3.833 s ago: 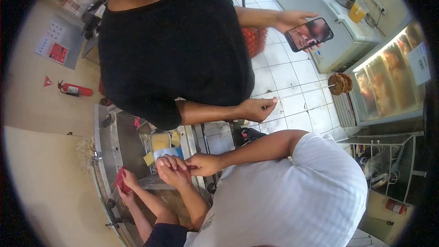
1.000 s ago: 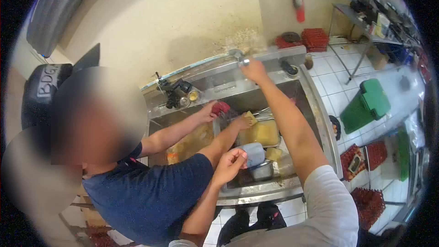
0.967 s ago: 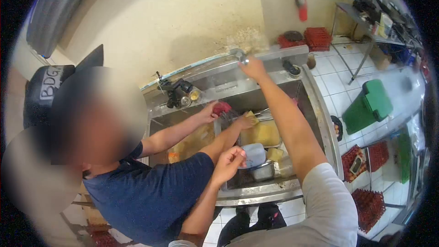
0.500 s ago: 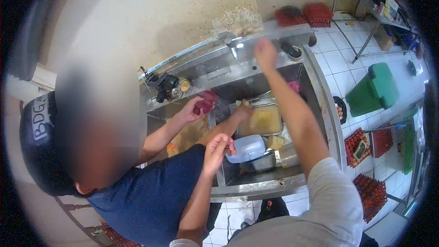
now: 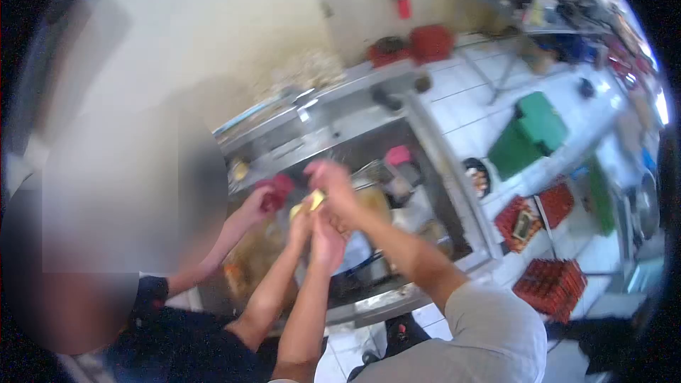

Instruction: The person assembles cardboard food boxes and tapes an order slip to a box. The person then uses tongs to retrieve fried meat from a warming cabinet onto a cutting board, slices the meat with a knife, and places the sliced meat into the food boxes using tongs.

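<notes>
Over the sink (image 5: 418, 124), my right hand (image 5: 331, 183) is smeared by motion, and its fingers cannot be made out. Just below it is my left hand (image 5: 328, 237), close to the co-worker's hand; its fingers are blurred too. That co-worker's hand (image 5: 301, 223) has a yellow sponge-like piece (image 5: 316, 201) at its fingertips. Their other hand (image 5: 254, 206) grips a dark red item (image 5: 278, 190), too blurred to name. Beneath my hands, a pale bluish-white container (image 5: 355, 252) lies in the sink, partly hidden by my left hand and right forearm.
A co-worker in a dark shirt (image 5: 191, 330) stands close on my left. The faucet (image 5: 305, 110) is at the sink's back. A pink item (image 5: 398, 155) lies in the sink. To the right are a green bin (image 5: 525, 135) and red egg trays (image 5: 550, 289) on the tiled floor.
My right hand has swung down and left from near the faucet to beside my left hand. The co-worker's sponge hand has lifted out of the sink. The view has shifted right.
</notes>
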Action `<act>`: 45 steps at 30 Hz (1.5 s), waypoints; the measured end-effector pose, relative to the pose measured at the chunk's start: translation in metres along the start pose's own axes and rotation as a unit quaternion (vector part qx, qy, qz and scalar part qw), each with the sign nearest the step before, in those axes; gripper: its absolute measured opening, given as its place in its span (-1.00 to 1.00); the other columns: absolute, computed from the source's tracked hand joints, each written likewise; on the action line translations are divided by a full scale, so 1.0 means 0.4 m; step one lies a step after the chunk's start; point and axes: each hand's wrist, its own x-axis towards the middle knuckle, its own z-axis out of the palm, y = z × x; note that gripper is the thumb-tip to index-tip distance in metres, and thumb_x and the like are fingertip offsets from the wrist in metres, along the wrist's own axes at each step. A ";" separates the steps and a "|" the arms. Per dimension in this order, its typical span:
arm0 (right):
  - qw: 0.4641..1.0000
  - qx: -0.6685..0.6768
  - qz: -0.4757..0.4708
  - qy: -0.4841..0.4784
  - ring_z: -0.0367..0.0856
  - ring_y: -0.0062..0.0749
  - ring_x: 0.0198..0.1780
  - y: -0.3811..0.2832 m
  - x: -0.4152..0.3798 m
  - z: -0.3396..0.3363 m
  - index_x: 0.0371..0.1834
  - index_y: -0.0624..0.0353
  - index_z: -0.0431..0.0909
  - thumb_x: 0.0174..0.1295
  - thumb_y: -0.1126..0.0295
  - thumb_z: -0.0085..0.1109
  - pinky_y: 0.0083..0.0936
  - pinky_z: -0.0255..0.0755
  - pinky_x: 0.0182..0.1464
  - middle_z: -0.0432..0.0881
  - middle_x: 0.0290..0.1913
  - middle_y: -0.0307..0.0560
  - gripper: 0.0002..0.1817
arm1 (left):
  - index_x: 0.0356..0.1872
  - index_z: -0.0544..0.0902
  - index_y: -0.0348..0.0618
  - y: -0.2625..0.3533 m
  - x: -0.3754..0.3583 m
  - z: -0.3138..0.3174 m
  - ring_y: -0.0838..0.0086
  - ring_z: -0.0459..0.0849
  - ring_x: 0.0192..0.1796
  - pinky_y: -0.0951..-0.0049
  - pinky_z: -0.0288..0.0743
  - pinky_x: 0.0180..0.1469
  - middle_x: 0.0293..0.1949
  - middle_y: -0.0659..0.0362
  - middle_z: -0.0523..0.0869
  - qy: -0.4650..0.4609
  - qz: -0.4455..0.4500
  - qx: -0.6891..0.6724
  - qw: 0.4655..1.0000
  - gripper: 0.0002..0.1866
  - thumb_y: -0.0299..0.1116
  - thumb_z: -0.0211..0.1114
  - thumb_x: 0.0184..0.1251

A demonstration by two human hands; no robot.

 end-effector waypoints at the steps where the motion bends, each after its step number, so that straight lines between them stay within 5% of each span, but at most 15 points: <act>1: 0.990 -0.074 0.069 -0.094 0.45 -0.22 0.22 -0.041 -0.086 0.012 0.10 0.25 0.49 0.36 0.31 -0.09 -0.28 0.24 0.31 0.55 0.14 0.03 -0.65 | 0.33 0.33 -0.06 -0.021 0.048 0.012 0.19 0.27 0.41 0.14 0.07 0.45 0.39 0.07 0.31 -0.005 -0.011 -0.042 0.999 -0.29 0.29 -0.13 0.41; 3: 0.919 -0.385 -0.080 -0.044 0.20 -0.16 0.42 0.056 -0.244 0.026 0.31 0.22 0.32 0.40 0.25 -0.13 -0.32 -0.02 0.46 0.29 0.37 0.09 -0.53 | 0.40 0.26 -0.02 -0.083 0.136 -0.064 0.23 0.17 0.47 0.17 -0.02 0.49 0.46 0.12 0.20 -0.269 -0.002 -0.241 0.932 -0.25 0.30 -0.14 0.40; 7: 0.985 -0.102 0.101 0.097 0.20 -0.04 0.43 0.041 -0.164 -0.218 0.44 0.20 0.19 0.37 0.16 -0.04 -0.34 -0.02 0.47 0.30 0.39 0.11 -0.38 | 0.46 0.17 0.04 -0.134 0.021 0.210 0.27 0.03 0.53 0.23 -0.14 0.52 0.51 0.17 0.08 -0.168 0.014 0.013 0.986 -0.25 0.30 -0.21 0.43; 11: 0.879 0.188 0.207 0.386 0.21 -0.09 0.43 0.047 -0.173 -0.232 0.40 0.27 0.23 0.43 0.01 -0.12 -0.33 -0.04 0.47 0.30 0.39 0.13 -0.36 | 0.50 0.04 -0.04 -0.256 0.111 0.155 0.31 0.00 0.53 0.30 -0.16 0.52 0.52 0.15 0.05 -0.158 0.067 0.033 0.985 -0.32 0.10 -0.18 0.51; 17: 0.906 0.079 0.349 0.226 0.25 -0.10 0.40 0.043 -0.210 -0.122 0.33 0.31 0.30 0.43 -0.06 -0.16 -0.34 -0.03 0.46 0.36 0.34 0.15 -0.35 | 0.49 0.06 -0.18 -0.138 -0.041 0.167 0.31 0.17 0.46 0.34 0.03 0.46 0.46 0.11 0.18 -0.010 -0.162 0.042 0.986 -0.39 -0.13 -0.09 0.55; 18: 0.936 -0.157 0.227 0.220 0.41 -0.16 0.28 0.125 -0.154 -0.148 0.28 0.22 0.38 0.40 -0.01 -0.07 -0.34 0.17 0.36 0.47 0.24 0.08 -0.43 | 0.46 0.11 -0.22 -0.146 -0.067 0.164 0.34 0.31 0.37 0.36 0.14 0.39 0.38 0.11 0.30 -0.045 -0.048 0.152 0.986 -0.41 -0.19 -0.02 0.53; 19: 0.934 -0.044 0.307 0.177 0.45 -0.25 0.23 0.140 -0.069 -0.159 0.24 0.17 0.41 0.40 0.08 -0.05 -0.35 0.30 0.25 0.49 0.19 0.03 -0.51 | 0.42 0.17 -0.25 -0.140 -0.078 0.148 0.37 0.44 0.28 0.38 0.26 0.32 0.30 0.11 0.42 -0.087 0.062 0.270 0.957 -0.43 -0.25 0.05 0.51; 21: 0.915 0.096 0.380 0.096 0.52 -0.37 0.06 0.181 0.065 -0.152 0.16 0.11 0.46 0.38 0.19 0.01 -0.41 0.45 0.03 0.54 0.06 -0.06 -0.63 | 0.31 0.32 -0.25 -0.128 -0.065 0.057 0.47 0.60 0.06 0.46 0.42 0.15 0.06 0.15 0.61 -0.117 -0.067 0.106 0.985 -0.53 -0.36 0.14 0.45; 22: 0.918 0.124 0.373 0.058 0.56 -0.41 -0.06 0.226 0.120 -0.142 0.10 0.11 0.47 0.35 0.20 0.04 -0.48 0.47 -0.08 0.57 -0.03 -0.10 -0.66 | 0.10 0.48 -0.24 -0.087 -0.107 0.111 0.62 0.65 -0.32 0.61 0.50 -0.28 -0.30 0.23 0.68 -0.047 0.028 0.117 0.992 -0.72 -0.35 0.12 0.47; 26: 0.942 0.150 0.299 0.004 0.59 -0.41 -0.13 0.422 0.309 -0.075 0.04 0.15 0.49 0.36 0.30 0.05 -0.48 0.52 -0.04 0.58 -0.12 -0.08 -0.73 | -0.29 0.51 -0.16 -0.033 -0.138 0.051 0.67 0.19 -0.82 0.60 0.00 -0.81 -0.76 0.35 0.35 0.011 0.017 0.192 0.981 -0.73 -0.17 0.05 0.53; 29: 0.903 0.288 0.297 0.119 0.60 -0.40 -0.23 0.441 0.379 -0.013 -0.10 0.23 0.50 0.38 0.24 0.04 -0.48 0.53 -0.08 0.60 -0.25 -0.10 -0.73 | -0.50 0.45 -0.11 -0.038 -0.119 -0.038 0.62 0.20 -0.78 0.58 0.06 -0.74 -0.77 0.33 0.33 0.024 -0.015 0.196 0.980 -0.55 -0.01 -0.05 0.53; 33: 0.847 0.480 0.226 -0.045 0.61 -0.32 -0.26 0.409 0.278 -0.029 -0.23 0.32 0.52 0.46 0.16 -0.10 -0.45 0.54 -0.06 0.61 -0.31 -0.04 -0.61 | -0.72 0.38 -0.06 -0.016 -0.094 -0.078 0.49 0.35 -0.68 0.51 0.28 -0.51 -0.76 0.29 0.37 -0.007 -0.071 0.344 0.936 -0.27 0.29 -0.34 0.48; 38: 0.981 -0.121 0.062 -0.140 0.32 -0.14 0.37 0.126 -0.215 0.039 0.33 0.29 0.32 0.45 0.24 -0.16 -0.32 0.12 0.41 0.42 0.30 0.11 -0.52 | 0.10 0.47 -0.06 -0.052 0.024 -0.012 0.43 0.60 -0.11 0.36 0.49 -0.11 -0.09 0.22 0.63 0.008 -0.140 -0.053 0.989 -0.21 0.46 -0.29 0.33; 41: 0.992 -0.110 -0.023 -0.058 0.08 -0.18 0.48 0.027 -0.308 -0.043 0.46 0.17 0.15 0.40 0.14 -0.03 -0.31 -0.09 0.47 0.19 0.45 0.06 -0.38 | 0.21 0.45 -0.03 -0.168 0.064 0.001 0.31 0.56 0.05 0.32 0.43 0.09 0.05 0.17 0.60 0.015 -0.088 -0.052 0.995 -0.28 0.37 -0.17 0.37; 45: 0.968 0.090 0.158 0.172 0.08 -0.19 0.47 0.183 -0.298 -0.254 0.46 0.18 0.14 0.34 0.10 0.08 -0.26 -0.09 0.46 0.19 0.44 0.02 -0.31 | 0.30 0.42 -0.04 -0.222 -0.032 0.211 0.21 0.32 0.36 0.24 0.17 0.39 0.30 0.08 0.41 -0.069 0.023 0.152 0.986 -0.40 0.17 -0.09 0.46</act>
